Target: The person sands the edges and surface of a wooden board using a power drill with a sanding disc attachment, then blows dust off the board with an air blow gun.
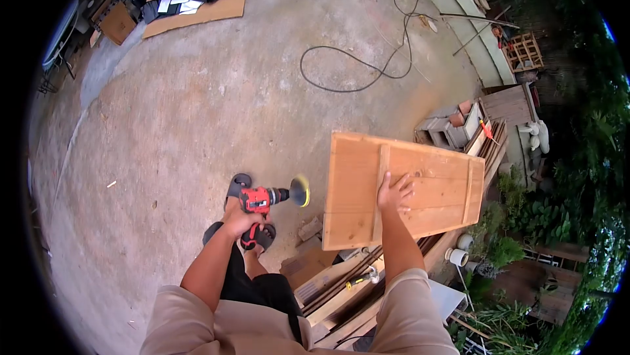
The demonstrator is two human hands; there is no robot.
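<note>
Panel (436, 191), right of centre, looks stiff, fairly heavy; I'd hold its edges (420, 148). I see the right hand (394, 194) spread flat on it, the left hand (241, 224) wrapped round the drill (256, 199), left of centre.

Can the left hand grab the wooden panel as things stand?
Probably not: the left hand holds the red drill, its disc facing the wooden panel. Putting the drill down would likely free it; nothing else appears to block that side.
</note>
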